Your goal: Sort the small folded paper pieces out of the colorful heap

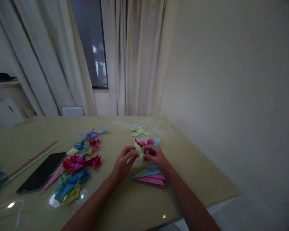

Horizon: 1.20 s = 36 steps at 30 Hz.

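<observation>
Between both hands is a pale green piece of folded origami paper, pinched over the middle of the table. My left hand grips its left side with thumb and fingers. On the other side, my right hand has its fingertips closed on the right edge, partly hiding it. Just behind the hands lie pink and light blue folded pieces. Farther back rests a light green origami piece. Below my right hand are folded blue and pink paper wedges.
A pile of colourful paper origami spreads at left beside a black phone. Long thin pink and green sticks lie farther left. A white cable is at the near left. The table meets a wall on the right.
</observation>
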Tool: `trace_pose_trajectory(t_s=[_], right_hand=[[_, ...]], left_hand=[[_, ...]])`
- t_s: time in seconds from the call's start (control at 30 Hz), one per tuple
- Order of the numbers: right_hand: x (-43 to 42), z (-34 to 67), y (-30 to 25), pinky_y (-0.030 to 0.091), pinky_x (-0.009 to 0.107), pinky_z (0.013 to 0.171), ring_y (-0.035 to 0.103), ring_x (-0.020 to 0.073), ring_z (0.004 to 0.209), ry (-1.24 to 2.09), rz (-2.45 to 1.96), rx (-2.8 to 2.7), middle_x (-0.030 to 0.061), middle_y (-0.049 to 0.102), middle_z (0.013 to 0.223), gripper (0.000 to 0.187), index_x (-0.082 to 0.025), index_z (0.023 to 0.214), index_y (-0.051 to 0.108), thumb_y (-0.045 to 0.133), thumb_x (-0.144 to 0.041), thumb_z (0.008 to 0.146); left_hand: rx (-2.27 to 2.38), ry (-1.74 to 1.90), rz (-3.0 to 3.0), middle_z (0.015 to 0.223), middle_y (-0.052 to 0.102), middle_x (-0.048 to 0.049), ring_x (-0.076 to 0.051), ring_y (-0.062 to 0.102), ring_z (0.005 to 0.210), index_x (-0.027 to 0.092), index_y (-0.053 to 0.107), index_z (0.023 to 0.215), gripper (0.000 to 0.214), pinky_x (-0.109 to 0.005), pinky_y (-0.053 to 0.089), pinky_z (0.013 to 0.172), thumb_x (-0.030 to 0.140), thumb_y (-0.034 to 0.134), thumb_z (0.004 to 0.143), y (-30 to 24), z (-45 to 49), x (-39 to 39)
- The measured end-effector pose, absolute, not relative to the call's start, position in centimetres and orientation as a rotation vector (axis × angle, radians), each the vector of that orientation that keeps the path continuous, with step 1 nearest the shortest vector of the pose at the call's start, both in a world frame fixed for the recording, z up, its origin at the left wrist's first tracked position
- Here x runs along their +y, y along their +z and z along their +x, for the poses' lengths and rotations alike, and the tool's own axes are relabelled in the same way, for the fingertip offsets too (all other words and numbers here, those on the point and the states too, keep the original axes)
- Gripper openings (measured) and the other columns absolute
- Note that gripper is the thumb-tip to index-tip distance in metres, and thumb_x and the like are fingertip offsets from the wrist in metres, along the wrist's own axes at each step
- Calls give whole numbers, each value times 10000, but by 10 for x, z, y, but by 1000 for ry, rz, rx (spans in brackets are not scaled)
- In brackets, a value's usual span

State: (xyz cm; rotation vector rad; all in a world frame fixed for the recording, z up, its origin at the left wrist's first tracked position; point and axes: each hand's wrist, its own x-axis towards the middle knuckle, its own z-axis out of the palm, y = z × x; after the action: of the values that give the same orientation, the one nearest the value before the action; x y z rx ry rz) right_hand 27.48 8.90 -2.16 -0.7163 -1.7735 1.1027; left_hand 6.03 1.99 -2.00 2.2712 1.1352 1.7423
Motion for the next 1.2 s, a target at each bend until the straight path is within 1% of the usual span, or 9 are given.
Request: trace_pose_trajectory(t_s=[0.27, 0.4, 0.5, 0.57, 0.63, 0.73, 0.93, 1.07, 1.2], right_hand=[[85, 273, -16, 415, 259, 584, 526, 138, 617, 997, -725, -1749, -9, 620, 726, 321, -202, 813, 732, 812, -512, 828], [99, 287, -15, 400, 260, 552, 502, 150, 596, 806, -910, -1525, -16, 563, 665, 382, -205, 786, 652, 716, -572, 873], [118, 313, -18, 430, 274, 574, 552, 174, 639, 535, -1097, -1301, 25, 642, 749, 424, -198, 877, 663, 627, -620, 899], [130, 333, -22, 463, 296, 612, 597, 197, 669, 426, -1216, -1232, 60, 695, 791, 451, -192, 880, 683, 611, -638, 878], [139, 348, -28, 490, 325, 648, 633, 224, 682, 409, -1278, -1233, 81, 726, 777, 447, -195, 810, 698, 655, -640, 815], [147, 358, -37, 517, 354, 675, 671, 251, 685, 434, -1325, -1281, 79, 744, 721, 404, -211, 712, 704, 701, -614, 738], [148, 352, -46, 545, 354, 691, 684, 229, 682, 433, -1363, -1349, 83, 775, 852, 325, -194, 872, 765, 706, -471, 714], [140, 350, -37, 539, 386, 748, 627, 205, 686, 323, -1374, -1321, 137, 730, 1037, 367, -156, 996, 757, 669, -423, 760], [125, 332, -23, 537, 363, 718, 603, 199, 713, 290, -1262, -1401, 130, 693, 1063, 351, -158, 1049, 745, 628, -431, 861]], left_hand=[[1204, 1512, 2316, 1228, 687, -107, -180, 724, 1054, 230, 733, 1018, 230, -307, 581, 934, 228, 505, 1049, -22, 56, 21], [1985, 1258, 2214, 1373, 649, -144, -264, 678, 1145, 223, 738, 1118, 308, -451, 517, 1034, 200, 446, 1023, -14, 25, 27], [2680, 876, 2030, 1572, 502, -213, -412, 470, 1420, 185, 665, 1349, 405, -624, 372, 1131, 238, 498, 983, -11, -12, 26], [2882, 615, 1865, 1571, 480, -272, -466, 418, 1444, 132, 624, 1400, 459, -658, 379, 1086, 283, 494, 987, -13, -34, 24], [2872, 419, 1797, 1407, 606, -300, -478, 514, 1341, 84, 663, 1324, 438, -615, 451, 996, 292, 442, 1007, -14, -49, 24], [2723, 337, 1897, 1199, 713, -247, -409, 639, 1181, 90, 694, 1261, 448, -493, 509, 908, 235, 337, 1032, -15, -57, 27], [2511, 364, 2057, 1191, 732, -154, -295, 710, 1098, 173, 729, 1131, 381, -376, 514, 892, 271, 372, 1038, -9, -48, 33], [2473, 382, 2042, 1187, 754, -121, -295, 707, 1145, 217, 717, 1098, 301, -383, 490, 900, 297, 435, 1030, -4, -43, 31], [2455, 420, 2004, 1126, 789, -114, -292, 725, 1101, 219, 666, 1140, 224, -399, 467, 899, 260, 493, 1003, -3, -39, 30]])
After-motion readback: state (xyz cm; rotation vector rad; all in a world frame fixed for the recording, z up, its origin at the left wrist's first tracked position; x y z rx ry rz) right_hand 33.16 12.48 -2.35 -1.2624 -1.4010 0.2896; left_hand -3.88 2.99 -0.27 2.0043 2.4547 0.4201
